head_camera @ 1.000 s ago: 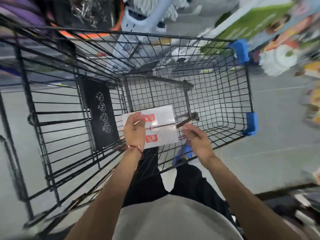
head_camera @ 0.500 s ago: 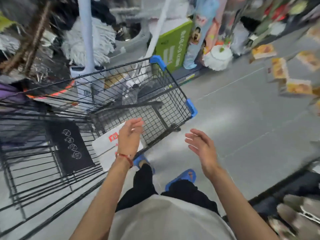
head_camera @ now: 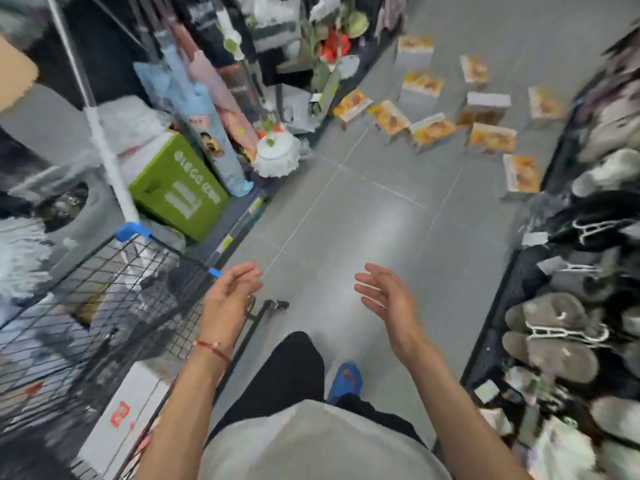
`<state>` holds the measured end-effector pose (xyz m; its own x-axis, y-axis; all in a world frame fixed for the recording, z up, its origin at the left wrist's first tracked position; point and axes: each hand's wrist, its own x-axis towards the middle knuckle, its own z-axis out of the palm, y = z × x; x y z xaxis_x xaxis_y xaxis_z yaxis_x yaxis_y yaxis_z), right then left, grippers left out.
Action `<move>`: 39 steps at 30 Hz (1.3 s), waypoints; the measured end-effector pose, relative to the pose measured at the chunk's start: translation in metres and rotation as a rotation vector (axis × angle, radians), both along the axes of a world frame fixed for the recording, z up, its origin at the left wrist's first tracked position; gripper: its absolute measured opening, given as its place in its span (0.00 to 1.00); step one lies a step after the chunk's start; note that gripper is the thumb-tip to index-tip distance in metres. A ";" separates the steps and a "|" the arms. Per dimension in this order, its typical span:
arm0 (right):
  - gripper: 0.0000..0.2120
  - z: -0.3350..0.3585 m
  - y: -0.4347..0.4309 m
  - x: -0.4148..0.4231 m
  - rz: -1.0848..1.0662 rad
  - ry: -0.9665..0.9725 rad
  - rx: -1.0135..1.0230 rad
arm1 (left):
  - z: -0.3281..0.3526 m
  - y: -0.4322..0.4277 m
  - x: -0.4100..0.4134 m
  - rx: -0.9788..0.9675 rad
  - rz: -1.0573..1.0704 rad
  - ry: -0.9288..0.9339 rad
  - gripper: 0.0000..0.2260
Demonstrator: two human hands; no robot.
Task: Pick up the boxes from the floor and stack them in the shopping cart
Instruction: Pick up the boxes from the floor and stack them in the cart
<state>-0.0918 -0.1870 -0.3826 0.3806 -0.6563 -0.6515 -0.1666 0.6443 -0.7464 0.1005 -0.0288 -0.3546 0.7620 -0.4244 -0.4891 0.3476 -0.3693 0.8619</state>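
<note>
The black wire shopping cart (head_camera: 114, 271) with blue corner guards fills the lower left. A white box with red labels (head_camera: 128, 410) lies on its floor. Several boxes with orange pictures (head_camera: 429, 131) lie scattered on the grey floor at the upper right, some upright, some tipped. My left hand (head_camera: 230, 294) hovers over the cart's near corner, fingers relaxed and empty. My right hand (head_camera: 388, 299) is held out over the aisle floor, fingers spread, holding nothing. Both hands are well short of the scattered boxes.
A green carton (head_camera: 180, 188), rolled goods and mops crowd the left shelf base. A rack of slippers (head_camera: 561, 327) lines the right side. The grey tiled aisle (head_camera: 346, 220) runs between them. My legs and a blue slipper (head_camera: 344, 377) stand below.
My left hand has let go of the white box, which now lies in the cart. The view has swung right, from the cart to the aisle and the boxes on the floor.
</note>
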 end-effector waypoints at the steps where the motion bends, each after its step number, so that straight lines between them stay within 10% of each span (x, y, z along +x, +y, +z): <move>1: 0.14 -0.001 -0.013 -0.003 -0.016 0.001 -0.001 | 0.000 -0.018 -0.001 0.007 -0.024 0.000 0.10; 22: 0.10 0.003 -0.415 0.038 -0.287 0.095 -0.011 | -0.015 -0.499 0.062 0.027 -0.531 0.026 0.09; 39: 0.09 -0.006 -0.783 0.036 -0.200 0.130 -0.002 | -0.018 -0.851 0.048 0.051 -0.378 0.049 0.10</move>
<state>-0.0558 -0.9698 -0.3891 0.1560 -0.7116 -0.6851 -0.1305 0.6726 -0.7284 0.1489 -0.8797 -0.3727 0.5314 -0.6453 -0.5488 0.2191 -0.5211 0.8249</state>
